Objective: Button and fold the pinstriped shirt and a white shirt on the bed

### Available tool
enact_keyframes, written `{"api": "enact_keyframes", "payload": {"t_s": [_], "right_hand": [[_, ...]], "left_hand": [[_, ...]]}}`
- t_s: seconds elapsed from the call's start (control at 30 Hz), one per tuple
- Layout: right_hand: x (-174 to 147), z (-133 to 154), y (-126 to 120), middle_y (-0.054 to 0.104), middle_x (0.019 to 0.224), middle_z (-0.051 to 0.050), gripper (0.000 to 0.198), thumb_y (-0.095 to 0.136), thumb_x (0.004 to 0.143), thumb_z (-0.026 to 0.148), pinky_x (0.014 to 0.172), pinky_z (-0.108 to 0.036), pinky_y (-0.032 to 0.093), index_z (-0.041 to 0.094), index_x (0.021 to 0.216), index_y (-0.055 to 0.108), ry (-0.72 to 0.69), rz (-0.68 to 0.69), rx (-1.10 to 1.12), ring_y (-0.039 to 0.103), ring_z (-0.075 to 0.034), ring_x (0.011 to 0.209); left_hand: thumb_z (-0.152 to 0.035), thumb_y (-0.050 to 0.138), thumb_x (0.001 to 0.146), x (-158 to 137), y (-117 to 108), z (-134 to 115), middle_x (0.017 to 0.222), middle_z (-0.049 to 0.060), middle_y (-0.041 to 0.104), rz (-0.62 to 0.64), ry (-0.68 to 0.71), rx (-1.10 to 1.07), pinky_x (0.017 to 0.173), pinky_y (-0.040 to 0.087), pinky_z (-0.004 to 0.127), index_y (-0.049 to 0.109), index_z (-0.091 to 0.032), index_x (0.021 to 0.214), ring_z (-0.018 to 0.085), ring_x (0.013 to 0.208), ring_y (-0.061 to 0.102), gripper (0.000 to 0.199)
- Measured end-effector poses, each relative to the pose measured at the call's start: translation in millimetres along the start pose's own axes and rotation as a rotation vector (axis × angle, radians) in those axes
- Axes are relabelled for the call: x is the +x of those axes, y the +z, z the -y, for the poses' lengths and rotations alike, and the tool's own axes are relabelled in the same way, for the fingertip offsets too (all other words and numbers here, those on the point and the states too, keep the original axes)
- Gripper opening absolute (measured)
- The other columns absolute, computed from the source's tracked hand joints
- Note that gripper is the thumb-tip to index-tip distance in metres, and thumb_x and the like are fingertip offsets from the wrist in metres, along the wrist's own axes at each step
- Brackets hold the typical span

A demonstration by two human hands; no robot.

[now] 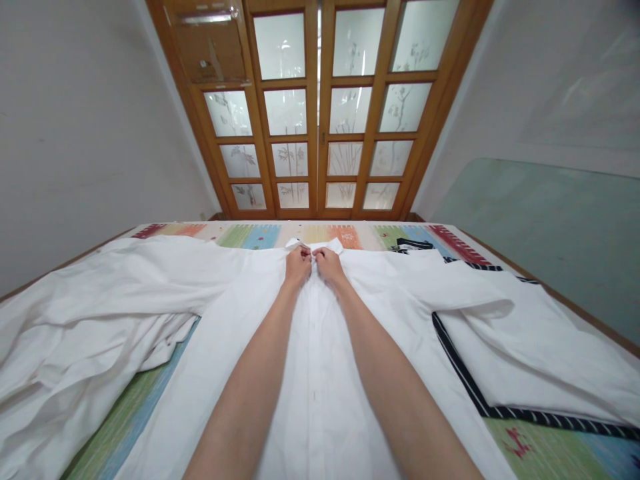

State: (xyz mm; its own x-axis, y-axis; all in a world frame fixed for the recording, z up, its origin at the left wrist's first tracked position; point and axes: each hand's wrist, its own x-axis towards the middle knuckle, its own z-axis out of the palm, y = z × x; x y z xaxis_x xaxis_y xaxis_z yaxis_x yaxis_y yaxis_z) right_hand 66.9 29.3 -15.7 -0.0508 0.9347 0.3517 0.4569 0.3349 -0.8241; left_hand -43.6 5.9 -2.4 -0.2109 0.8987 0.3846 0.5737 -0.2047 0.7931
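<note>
A white short-sleeved shirt [260, 333] lies spread front side up, its button placket running down the middle and its collar at the far end. Just below the collar, my left hand [299, 263] pinches the left edge of the shirt's front. Close beside it, my right hand [328, 261] pinches the right edge, fingertips almost touching those of the left. Whatever button sits between the fingers is too small and covered to make out. Both forearms stretch over the shirt.
A crumpled white cloth [75, 347] lies to the left, partly under the sleeve. On the right is a folded white garment with black-and-white striped trim [460, 367]. Beneath everything is a colourful patterned cover [245, 237]. Wood-framed glass doors [320, 133] stand beyond; a greenish panel [550, 227] leans right.
</note>
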Motion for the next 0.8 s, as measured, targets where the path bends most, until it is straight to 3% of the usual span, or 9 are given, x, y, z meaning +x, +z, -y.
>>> {"api": "enact_keyframes", "payload": {"t_s": [0.4,0.53,0.8], "right_hand": [[1.8,-3.9,2.7,0.069,0.089,-0.005,0.025,0.042,0.078,0.010,0.088,-0.029,0.044,0.018,0.079,0.066,-0.013,-0.032,0.047,0.061,-0.017,0.090],[1.9,-2.2,1.7,0.069,0.090,-0.005,0.026,0.041,0.078,0.011,0.089,-0.029,0.044,0.017,0.082,0.066,0.012,-0.017,0.073,0.061,-0.017,0.089],[2.3,-3.3,2.5,0.070,0.088,-0.003,0.025,0.041,0.077,0.012,0.088,-0.029,0.045,0.019,0.079,0.066,0.026,-0.027,0.112,0.061,-0.016,0.088]], "left_hand": [[-0.003,0.049,0.073,-2.7,-0.6,-4.6,0.077,-0.001,0.061,0.005,0.064,-0.045,0.072,0.046,0.026,0.052,-0.021,0.090,0.014,0.072,0.059,0.025],[-0.005,0.052,0.072,-3.0,-2.0,-7.0,0.081,-0.001,0.064,-0.036,0.038,-0.101,0.075,0.047,0.026,0.051,-0.021,0.082,0.013,0.074,0.060,0.018],[-0.010,0.058,0.069,-3.4,-6.0,-9.9,0.069,-0.002,0.066,-0.062,-0.073,-0.038,0.074,0.049,0.026,0.053,-0.021,0.065,0.014,0.071,0.063,0.012]]}}
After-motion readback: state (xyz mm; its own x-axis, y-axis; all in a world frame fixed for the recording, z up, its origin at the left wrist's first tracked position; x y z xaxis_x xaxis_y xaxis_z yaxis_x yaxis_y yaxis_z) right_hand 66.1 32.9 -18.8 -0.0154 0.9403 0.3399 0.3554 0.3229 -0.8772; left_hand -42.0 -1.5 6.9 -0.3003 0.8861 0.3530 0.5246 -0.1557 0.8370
